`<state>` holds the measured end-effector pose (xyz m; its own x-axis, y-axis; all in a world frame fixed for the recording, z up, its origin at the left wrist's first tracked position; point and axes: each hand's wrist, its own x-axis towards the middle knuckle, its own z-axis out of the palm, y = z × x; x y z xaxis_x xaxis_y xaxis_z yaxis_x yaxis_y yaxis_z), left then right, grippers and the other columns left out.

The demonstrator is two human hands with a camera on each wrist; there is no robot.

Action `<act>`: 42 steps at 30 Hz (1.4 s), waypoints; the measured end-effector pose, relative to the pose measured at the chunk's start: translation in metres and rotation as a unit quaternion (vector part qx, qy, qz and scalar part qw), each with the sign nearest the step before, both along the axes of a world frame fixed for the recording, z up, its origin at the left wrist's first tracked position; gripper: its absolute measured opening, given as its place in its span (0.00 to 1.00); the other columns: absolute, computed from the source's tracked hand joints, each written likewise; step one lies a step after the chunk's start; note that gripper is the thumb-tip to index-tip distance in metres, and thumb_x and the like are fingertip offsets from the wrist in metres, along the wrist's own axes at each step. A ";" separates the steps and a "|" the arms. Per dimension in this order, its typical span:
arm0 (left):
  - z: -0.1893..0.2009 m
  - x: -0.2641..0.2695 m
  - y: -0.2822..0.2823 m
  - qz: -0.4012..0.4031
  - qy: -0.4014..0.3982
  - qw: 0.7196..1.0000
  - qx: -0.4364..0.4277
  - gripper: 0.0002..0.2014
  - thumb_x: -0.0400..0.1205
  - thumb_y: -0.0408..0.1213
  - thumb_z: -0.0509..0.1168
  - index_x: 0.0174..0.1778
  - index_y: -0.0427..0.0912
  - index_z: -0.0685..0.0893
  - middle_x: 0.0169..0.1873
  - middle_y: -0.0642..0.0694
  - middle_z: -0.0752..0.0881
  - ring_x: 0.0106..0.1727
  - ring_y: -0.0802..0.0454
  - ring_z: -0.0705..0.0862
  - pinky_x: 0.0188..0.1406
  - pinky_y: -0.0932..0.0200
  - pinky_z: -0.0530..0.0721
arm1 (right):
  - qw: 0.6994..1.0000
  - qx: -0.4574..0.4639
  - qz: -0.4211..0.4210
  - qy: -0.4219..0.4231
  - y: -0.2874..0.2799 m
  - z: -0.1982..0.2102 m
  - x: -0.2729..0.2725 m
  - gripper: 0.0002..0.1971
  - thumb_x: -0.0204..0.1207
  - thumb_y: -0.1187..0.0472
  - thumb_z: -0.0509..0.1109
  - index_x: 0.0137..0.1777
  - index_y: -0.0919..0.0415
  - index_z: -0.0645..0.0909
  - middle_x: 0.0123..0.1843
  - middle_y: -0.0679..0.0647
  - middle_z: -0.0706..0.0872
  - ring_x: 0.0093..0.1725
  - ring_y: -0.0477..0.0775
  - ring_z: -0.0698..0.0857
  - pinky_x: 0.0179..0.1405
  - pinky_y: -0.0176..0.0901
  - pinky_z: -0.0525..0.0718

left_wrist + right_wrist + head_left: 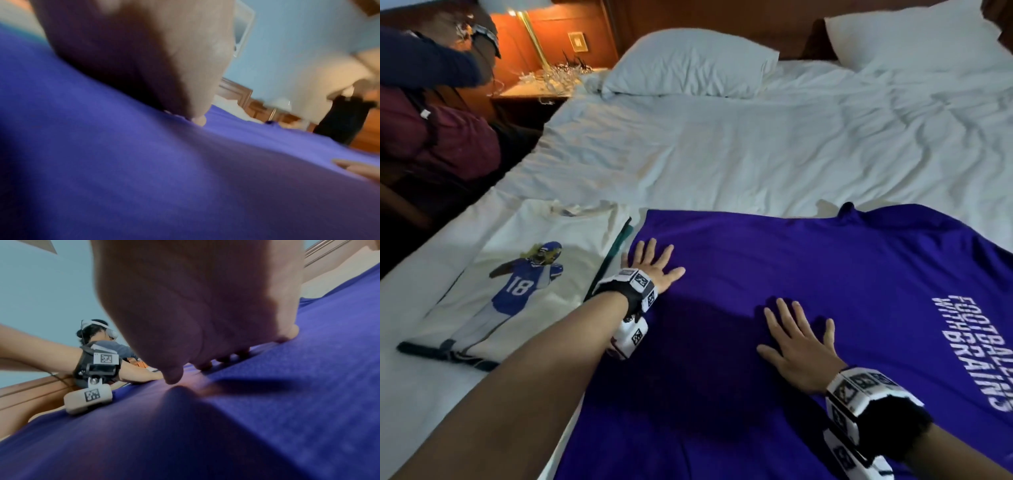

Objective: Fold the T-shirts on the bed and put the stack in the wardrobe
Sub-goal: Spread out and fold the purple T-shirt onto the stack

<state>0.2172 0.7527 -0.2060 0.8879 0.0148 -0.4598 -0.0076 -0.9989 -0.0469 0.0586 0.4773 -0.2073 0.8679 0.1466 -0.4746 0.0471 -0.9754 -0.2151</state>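
A purple T-shirt (808, 274) with white lettering lies spread flat on the near part of the bed. My left hand (650, 263) presses flat on its far left part with fingers spread. My right hand (798, 339) lies flat on its middle, fingers straight. To the left sits a folded white T-shirt (517, 274) printed with a football player numbered 18, dark cloth showing under its edges. The left wrist view shows my left hand (144, 65) on the purple T-shirt (102, 162); the right wrist view shows my right hand (195, 313) flat on the purple T-shirt (287, 402).
The white bed sheet (722, 147) stretches beyond the shirts, with two pillows (688, 61) at the headboard. A nightstand (541, 89) with a lamp stands at the far left. Another person (431, 102) sits beside the bed on the left.
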 end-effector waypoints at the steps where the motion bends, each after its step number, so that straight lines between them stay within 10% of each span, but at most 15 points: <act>1: 0.008 -0.004 0.003 0.021 0.005 1.000 0.008 0.36 0.84 0.68 0.40 0.84 0.61 0.35 0.84 0.47 0.30 0.84 0.45 0.29 0.81 0.36 0.33 | 1.000 0.004 -0.004 0.007 0.003 0.002 -0.005 0.34 0.84 0.36 0.45 0.85 0.45 0.37 0.85 0.46 0.29 0.83 0.53 0.29 0.75 0.78 0.35; 5: 0.032 -0.061 -0.029 -0.054 -0.037 0.996 -0.058 0.34 0.86 0.64 0.39 0.85 0.56 0.36 0.84 0.48 0.30 0.83 0.46 0.29 0.82 0.36 0.35 | 0.999 0.024 0.010 0.019 0.034 0.013 -0.048 0.35 0.83 0.35 0.46 0.85 0.46 0.38 0.85 0.47 0.30 0.83 0.54 0.30 0.75 0.77 0.34; 10: 0.010 -0.193 -0.053 -0.115 0.090 0.979 -0.146 0.33 0.85 0.65 0.43 0.84 0.63 0.41 0.84 0.52 0.33 0.84 0.49 0.30 0.81 0.39 0.33 | 0.998 0.003 0.062 0.002 0.074 0.011 -0.119 0.38 0.82 0.34 0.47 0.85 0.48 0.36 0.85 0.48 0.28 0.83 0.54 0.28 0.74 0.75 0.30; 13: -0.002 -0.230 -0.002 -0.093 0.047 0.990 -0.091 0.33 0.86 0.64 0.41 0.84 0.61 0.37 0.84 0.50 0.31 0.83 0.50 0.28 0.81 0.43 0.31 | 0.996 0.002 0.084 -0.007 0.086 0.010 -0.148 0.44 0.69 0.29 0.30 0.85 0.47 0.36 0.84 0.49 0.28 0.83 0.55 0.30 0.73 0.75 0.29; 17: 0.003 -0.254 0.060 0.023 0.022 0.998 -0.060 0.33 0.86 0.63 0.40 0.84 0.60 0.34 0.82 0.51 0.27 0.83 0.51 0.27 0.80 0.42 0.31 | 0.994 0.024 0.100 -0.040 0.110 0.008 -0.193 0.41 0.76 0.28 0.40 0.78 0.51 0.72 0.83 0.55 0.65 0.81 0.61 0.67 0.70 0.77 0.50; 22: 0.017 -0.293 0.050 0.152 -0.121 0.978 -0.072 0.33 0.87 0.56 0.52 0.80 0.34 0.63 0.79 0.37 0.66 0.79 0.41 0.64 0.74 0.45 0.67 | 0.979 0.072 0.184 -0.056 0.111 0.010 -0.211 0.44 0.75 0.24 0.45 0.85 0.45 0.38 0.84 0.43 0.29 0.83 0.49 0.28 0.75 0.71 0.25; 27: 0.030 -0.329 0.053 0.272 -0.119 0.952 -0.079 0.27 0.85 0.59 0.54 0.60 0.36 0.80 0.58 0.37 0.83 0.62 0.36 0.81 0.56 0.46 0.78 | 0.988 0.035 0.130 -0.079 0.104 0.006 -0.223 0.31 0.75 0.36 0.55 0.77 0.44 0.69 0.79 0.47 0.73 0.78 0.56 0.72 0.66 0.77 0.73; 30: 0.023 -0.342 0.067 0.270 -0.152 0.947 -0.088 0.22 0.87 0.55 0.54 0.57 0.37 0.79 0.54 0.35 0.85 0.57 0.34 0.82 0.49 0.48 0.77 | 0.984 0.076 0.122 -0.109 0.113 0.004 -0.233 0.23 0.77 0.44 0.55 0.71 0.41 0.75 0.73 0.46 0.80 0.73 0.57 0.79 0.61 0.75 0.78; 33: 0.022 -0.352 0.076 0.279 -0.176 0.937 -0.112 0.20 0.87 0.53 0.56 0.58 0.38 0.80 0.52 0.34 0.85 0.55 0.32 0.83 0.49 0.46 0.78 | 0.982 0.065 0.142 -0.103 0.115 0.009 -0.239 0.25 0.77 0.42 0.52 0.74 0.40 0.74 0.77 0.47 0.75 0.77 0.58 0.73 0.64 0.78 0.75; 37: 0.038 -0.352 0.060 0.281 -0.166 0.944 -0.054 0.19 0.85 0.50 0.61 0.63 0.38 0.76 0.59 0.35 0.82 0.61 0.34 0.80 0.54 0.44 0.79 | 0.982 0.158 0.074 -0.071 0.087 0.032 -0.233 0.30 0.82 0.37 0.50 0.83 0.40 0.56 0.87 0.44 0.42 0.86 0.50 0.39 0.80 0.70 0.36; 42: 0.053 -0.334 -0.046 0.121 -0.279 0.930 -0.208 0.25 0.80 0.44 0.69 0.70 0.34 0.77 0.61 0.31 0.81 0.62 0.29 0.78 0.58 0.37 0.77 | 0.973 0.132 -0.142 -0.125 -0.015 0.050 -0.211 0.28 0.85 0.41 0.54 0.83 0.45 0.58 0.87 0.44 0.45 0.86 0.52 0.42 0.79 0.71 0.43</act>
